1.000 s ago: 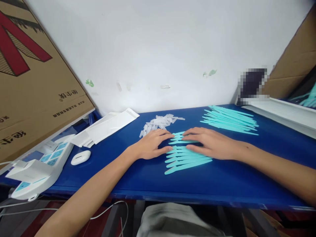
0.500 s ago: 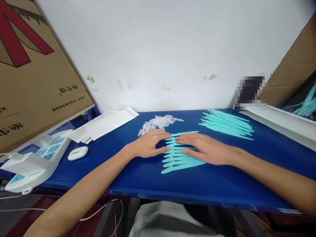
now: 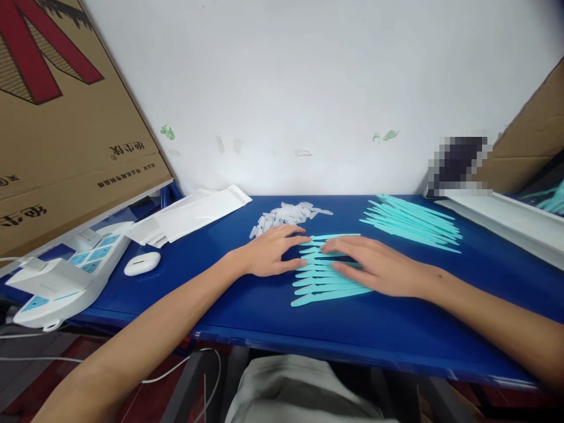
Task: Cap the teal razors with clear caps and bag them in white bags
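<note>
Several thin turquoise sticks (image 3: 326, 288) lie side by side in a row on the blue table (image 3: 247, 320). My left hand (image 3: 272, 251) rests at their left ends, thumb and fingers spread and touching the tips. Over the right part of the row lies my right hand (image 3: 374, 263), its fingers apart and its fingertips on the upper sticks. Behind my left hand is a heap of small translucent white pieces (image 3: 286, 214). A second bunch of turquoise sticks (image 3: 412, 222) lies loosely piled at the back right.
White plastic bags (image 3: 198, 214), a white earphone case (image 3: 142, 264) and a power strip (image 3: 94, 270) with plugged-in adapters are on the left. A big cardboard box (image 3: 79, 129) leans there. A white tray-like piece (image 3: 511, 226) stands at the right, near a blurred dark object.
The view has shifted slightly, moving the scene a little to the right. My right hand's fingers have drawn slightly back to the right along the sticks. My left hand stays at their ends.
</note>
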The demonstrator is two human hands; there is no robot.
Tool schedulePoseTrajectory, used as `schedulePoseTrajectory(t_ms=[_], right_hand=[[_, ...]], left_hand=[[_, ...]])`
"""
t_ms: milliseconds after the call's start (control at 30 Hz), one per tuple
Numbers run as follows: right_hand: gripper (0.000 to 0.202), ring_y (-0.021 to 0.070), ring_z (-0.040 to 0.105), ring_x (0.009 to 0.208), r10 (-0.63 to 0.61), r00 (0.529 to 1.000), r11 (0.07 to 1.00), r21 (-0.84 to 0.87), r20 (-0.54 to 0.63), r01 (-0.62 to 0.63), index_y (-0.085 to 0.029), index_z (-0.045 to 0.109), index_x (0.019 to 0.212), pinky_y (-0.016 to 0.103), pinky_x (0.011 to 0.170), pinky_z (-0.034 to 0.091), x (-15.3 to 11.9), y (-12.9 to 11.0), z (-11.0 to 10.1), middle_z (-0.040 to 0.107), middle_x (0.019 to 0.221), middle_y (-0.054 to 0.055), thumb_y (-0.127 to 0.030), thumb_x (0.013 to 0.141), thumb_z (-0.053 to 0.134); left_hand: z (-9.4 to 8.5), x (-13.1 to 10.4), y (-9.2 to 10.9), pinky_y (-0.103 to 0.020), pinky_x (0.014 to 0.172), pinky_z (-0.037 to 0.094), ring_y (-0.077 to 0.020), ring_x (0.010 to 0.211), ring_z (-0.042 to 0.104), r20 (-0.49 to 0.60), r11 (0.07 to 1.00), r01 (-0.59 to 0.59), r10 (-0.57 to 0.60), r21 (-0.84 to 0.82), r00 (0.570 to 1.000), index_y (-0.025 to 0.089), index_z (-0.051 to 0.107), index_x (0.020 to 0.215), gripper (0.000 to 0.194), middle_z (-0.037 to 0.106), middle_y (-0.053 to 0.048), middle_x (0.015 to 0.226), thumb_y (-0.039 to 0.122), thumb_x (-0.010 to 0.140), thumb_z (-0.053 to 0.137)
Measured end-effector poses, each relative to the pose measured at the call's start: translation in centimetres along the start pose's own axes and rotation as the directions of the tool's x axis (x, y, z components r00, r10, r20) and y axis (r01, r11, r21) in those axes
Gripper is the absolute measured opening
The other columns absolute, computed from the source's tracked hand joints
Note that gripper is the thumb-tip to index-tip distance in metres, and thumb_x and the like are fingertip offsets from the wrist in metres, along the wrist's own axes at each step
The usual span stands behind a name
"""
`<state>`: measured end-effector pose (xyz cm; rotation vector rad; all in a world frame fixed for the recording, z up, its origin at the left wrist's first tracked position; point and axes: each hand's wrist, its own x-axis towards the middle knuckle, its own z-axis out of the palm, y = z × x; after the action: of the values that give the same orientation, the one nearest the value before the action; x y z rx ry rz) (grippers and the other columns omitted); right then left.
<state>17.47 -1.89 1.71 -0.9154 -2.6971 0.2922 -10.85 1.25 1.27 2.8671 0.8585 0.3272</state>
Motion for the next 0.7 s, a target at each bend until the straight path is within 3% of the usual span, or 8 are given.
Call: schedulePoseTrajectory(t_ms=[133, 300, 500, 700], right_hand=[[0.038, 0.0287, 0.066, 0.11, -0.081, 0.996, 0.997, -0.002, -0.042, 0.081, -0.019, 0.065, 0.125, 0.047, 0.095, 0.051, 0.25, -0.09, 0.11, 0.071, 0.121, 0.014, -0.038, 0.103, 0.041], [0.036, 0.0269, 0.068, 0.104, -0.088, 0.996, 0.996, -0.011, -0.022, 0.087, -0.019, 0.067, 0.122, 0.043, 0.09, 0.053, 0.38, -0.27, 0.05, 0.073, 0.115, 0.013, -0.036, 0.103, 0.042], [0.039, 0.0283, 0.067, 0.11, -0.084, 0.996, 0.996, -0.029, -0.002, 0.084, -0.017, 0.065, 0.126, 0.046, 0.094, 0.053, 0.3, -0.28, 0.03, 0.07, 0.123, 0.015, -0.038, 0.104, 0.041], [0.034, 0.0282, 0.065, 0.118, -0.173, 0.983, 0.985, -0.019, -0.053, 0.172, -0.019, 0.068, 0.125, 0.047, 0.1, 0.052, 0.1, -0.55, 0.17, 0.073, 0.122, 0.012, -0.032, 0.101, 0.049]], left_hand=[[0.03, 0.03, 0.07, -0.051, 0.112, 0.04, -0.0333, 0.136, 0.047, -0.028, 1.0, -0.027, 0.027, -0.001, 0.999, 0.02, 0.052, 0.145, 0.056, 0.049, -0.017, 0.149, 0.053, 0.101, 0.05], [0.0, 0.05, 0.13, -0.051, 0.111, 0.042, -0.033, 0.134, 0.049, -0.031, 0.999, -0.039, 0.039, -0.011, 0.999, 0.019, 0.052, 0.145, 0.055, 0.05, -0.017, 0.147, 0.052, 0.1, 0.052], [-0.11, 0.08, 0.19, -0.052, 0.111, 0.042, -0.0334, 0.134, 0.048, -0.012, 1.0, -0.024, 0.024, -0.005, 1.0, 0.018, 0.05, 0.145, 0.058, 0.048, -0.018, 0.148, 0.054, 0.1, 0.052], [-0.16, 0.06, 0.27, -0.052, 0.109, 0.043, -0.0343, 0.133, 0.05, -0.017, 1.0, -0.016, 0.016, 0.003, 1.0, 0.019, 0.05, 0.146, 0.057, 0.049, -0.018, 0.147, 0.051, 0.099, 0.055]])
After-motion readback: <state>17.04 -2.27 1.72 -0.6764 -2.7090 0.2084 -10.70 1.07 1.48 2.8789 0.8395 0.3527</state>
